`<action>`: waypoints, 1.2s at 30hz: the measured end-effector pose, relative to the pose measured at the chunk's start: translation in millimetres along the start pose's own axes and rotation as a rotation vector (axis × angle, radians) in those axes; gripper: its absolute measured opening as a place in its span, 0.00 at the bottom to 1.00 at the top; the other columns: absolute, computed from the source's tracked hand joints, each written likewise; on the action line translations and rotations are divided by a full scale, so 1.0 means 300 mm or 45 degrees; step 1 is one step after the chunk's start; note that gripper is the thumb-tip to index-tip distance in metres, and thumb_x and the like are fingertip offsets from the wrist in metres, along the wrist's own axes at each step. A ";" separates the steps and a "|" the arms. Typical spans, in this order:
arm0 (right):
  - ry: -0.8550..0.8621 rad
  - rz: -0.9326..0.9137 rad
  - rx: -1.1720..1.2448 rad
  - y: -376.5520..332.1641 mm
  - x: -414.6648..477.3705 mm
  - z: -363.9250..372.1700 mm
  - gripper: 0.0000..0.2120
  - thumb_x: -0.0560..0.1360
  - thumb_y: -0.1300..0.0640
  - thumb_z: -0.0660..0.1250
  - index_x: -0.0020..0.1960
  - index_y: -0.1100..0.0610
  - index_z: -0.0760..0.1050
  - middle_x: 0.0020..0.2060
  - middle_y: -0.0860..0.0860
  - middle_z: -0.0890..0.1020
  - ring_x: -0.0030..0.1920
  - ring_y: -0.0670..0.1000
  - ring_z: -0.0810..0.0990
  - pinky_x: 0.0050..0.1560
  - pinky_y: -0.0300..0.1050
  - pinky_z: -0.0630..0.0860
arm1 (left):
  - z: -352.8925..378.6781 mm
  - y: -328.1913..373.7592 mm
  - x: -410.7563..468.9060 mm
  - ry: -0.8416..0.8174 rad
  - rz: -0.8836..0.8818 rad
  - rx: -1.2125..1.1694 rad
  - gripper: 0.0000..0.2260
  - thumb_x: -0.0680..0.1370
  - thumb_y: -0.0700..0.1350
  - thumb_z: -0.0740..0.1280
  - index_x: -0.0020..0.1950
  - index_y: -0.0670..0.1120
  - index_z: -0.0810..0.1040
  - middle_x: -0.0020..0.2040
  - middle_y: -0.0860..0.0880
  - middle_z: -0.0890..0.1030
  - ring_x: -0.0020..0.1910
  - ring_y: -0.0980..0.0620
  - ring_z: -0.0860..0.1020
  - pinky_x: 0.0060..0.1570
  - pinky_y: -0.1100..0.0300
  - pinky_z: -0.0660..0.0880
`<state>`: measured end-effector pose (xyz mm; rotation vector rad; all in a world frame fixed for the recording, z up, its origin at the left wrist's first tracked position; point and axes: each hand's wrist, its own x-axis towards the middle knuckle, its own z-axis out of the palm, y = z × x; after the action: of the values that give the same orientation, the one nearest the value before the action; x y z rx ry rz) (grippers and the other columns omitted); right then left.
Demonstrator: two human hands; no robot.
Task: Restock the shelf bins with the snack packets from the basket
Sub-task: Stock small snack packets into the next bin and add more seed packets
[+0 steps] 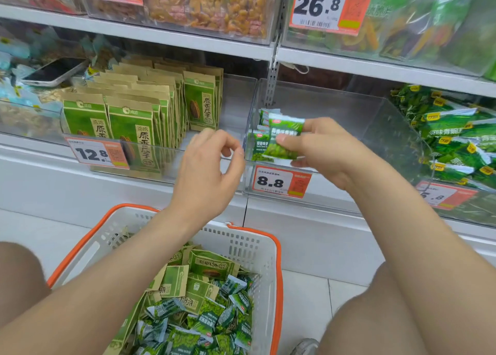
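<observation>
My right hand (319, 145) pinches a small green pea packet (285, 137) at the front left corner of a clear shelf bin (335, 113), against a few upright packets of the same kind (259, 145). My left hand (212, 164) hovers just left of that bin, fingers loosely curled and holding nothing. Below, a white basket with an orange rim (241, 242) holds several small green packets (214, 325) and brown-green seed packets (212, 264).
The bin to the left holds rows of upright seed packets (134, 121) above a 12.8 price tag (96, 153). An 8.8 tag (281, 181) hangs on the pea bin. Green packets (453, 137) fill the right bin. A phone (53, 71) lies at far left.
</observation>
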<state>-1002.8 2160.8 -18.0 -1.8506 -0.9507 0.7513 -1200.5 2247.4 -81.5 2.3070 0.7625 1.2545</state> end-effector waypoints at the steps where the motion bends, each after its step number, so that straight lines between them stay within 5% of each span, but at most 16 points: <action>1: 0.103 -0.015 -0.060 0.013 0.042 -0.009 0.10 0.79 0.56 0.74 0.58 0.58 0.82 0.51 0.57 0.87 0.50 0.54 0.86 0.50 0.54 0.84 | 0.010 -0.007 0.008 -0.014 0.031 0.042 0.02 0.80 0.43 0.68 0.52 0.47 0.78 0.49 0.51 0.76 0.49 0.50 0.74 0.51 0.52 0.72; 5: 0.140 -0.020 -0.244 0.041 0.171 0.002 0.06 0.77 0.58 0.76 0.52 0.56 0.82 0.49 0.57 0.87 0.50 0.57 0.87 0.51 0.55 0.83 | 0.036 -0.013 0.035 -0.109 0.057 0.073 0.16 0.78 0.42 0.67 0.66 0.44 0.74 0.60 0.48 0.75 0.59 0.47 0.74 0.58 0.48 0.73; 8: 0.041 0.071 -0.392 0.050 0.245 0.045 0.12 0.72 0.60 0.79 0.54 0.61 0.83 0.50 0.61 0.86 0.51 0.61 0.87 0.53 0.62 0.84 | 0.048 -0.018 0.047 -0.205 0.012 0.112 0.21 0.79 0.45 0.64 0.72 0.44 0.71 0.66 0.48 0.75 0.62 0.46 0.76 0.59 0.46 0.74; 12: 0.000 0.118 -0.555 0.047 0.295 0.102 0.16 0.70 0.63 0.81 0.54 0.62 0.79 0.47 0.58 0.84 0.44 0.59 0.88 0.49 0.55 0.86 | 0.060 -0.027 0.078 -0.246 -0.013 0.210 0.20 0.82 0.50 0.62 0.74 0.46 0.72 0.67 0.50 0.79 0.58 0.47 0.80 0.53 0.51 0.74; 15: 0.090 0.150 -0.709 0.041 0.314 0.123 0.22 0.65 0.57 0.85 0.42 0.58 0.72 0.37 0.55 0.81 0.47 0.58 0.87 0.49 0.53 0.85 | 0.068 -0.027 0.104 -0.225 -0.033 0.278 0.18 0.83 0.53 0.63 0.72 0.49 0.73 0.63 0.51 0.83 0.54 0.46 0.82 0.48 0.53 0.71; 17: 0.177 0.197 -0.778 0.030 0.329 0.127 0.35 0.58 0.51 0.88 0.54 0.63 0.73 0.48 0.58 0.82 0.55 0.59 0.85 0.53 0.52 0.83 | 0.072 -0.030 0.117 -0.211 -0.049 0.289 0.18 0.82 0.54 0.64 0.70 0.50 0.74 0.62 0.52 0.83 0.58 0.46 0.81 0.49 0.52 0.73; 19: 0.160 0.322 -0.701 0.011 0.342 0.123 0.53 0.58 0.51 0.89 0.71 0.66 0.62 0.62 0.59 0.76 0.57 0.60 0.83 0.56 0.54 0.83 | 0.076 -0.034 0.124 -0.202 -0.070 0.281 0.18 0.82 0.54 0.64 0.70 0.51 0.75 0.62 0.53 0.83 0.59 0.47 0.81 0.50 0.52 0.74; 20: 0.101 0.368 -0.666 0.001 0.340 0.116 0.55 0.60 0.52 0.88 0.74 0.65 0.57 0.64 0.59 0.75 0.57 0.60 0.83 0.56 0.55 0.83 | 0.078 -0.036 0.127 -0.199 -0.079 0.278 0.18 0.82 0.54 0.64 0.70 0.51 0.75 0.62 0.54 0.83 0.59 0.47 0.81 0.50 0.52 0.74; 26: -0.080 0.440 -0.363 0.012 0.381 0.099 0.43 0.70 0.66 0.81 0.77 0.63 0.60 0.76 0.60 0.67 0.74 0.60 0.70 0.71 0.55 0.74 | 0.088 -0.045 0.129 -0.194 -0.095 0.267 0.18 0.82 0.54 0.64 0.70 0.52 0.75 0.61 0.54 0.84 0.58 0.45 0.81 0.49 0.51 0.74; 30: -0.086 0.396 -0.260 0.027 0.416 0.123 0.39 0.68 0.72 0.78 0.74 0.60 0.65 0.71 0.57 0.73 0.69 0.59 0.74 0.67 0.51 0.77 | 0.088 -0.051 0.125 -0.197 -0.075 0.265 0.16 0.82 0.54 0.63 0.69 0.52 0.75 0.61 0.54 0.84 0.56 0.44 0.81 0.48 0.49 0.76; 36: -0.153 0.385 -0.383 0.037 0.414 0.104 0.43 0.70 0.66 0.80 0.78 0.59 0.60 0.74 0.56 0.70 0.69 0.58 0.75 0.66 0.54 0.79 | 0.081 -0.067 0.123 -0.223 -0.007 0.277 0.17 0.83 0.54 0.61 0.71 0.52 0.75 0.62 0.54 0.83 0.57 0.46 0.81 0.47 0.50 0.75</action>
<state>-959.9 2276.2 -54.6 -2.2677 -0.9075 0.9515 -1168.6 2284.1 -82.3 2.5445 0.8803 0.9922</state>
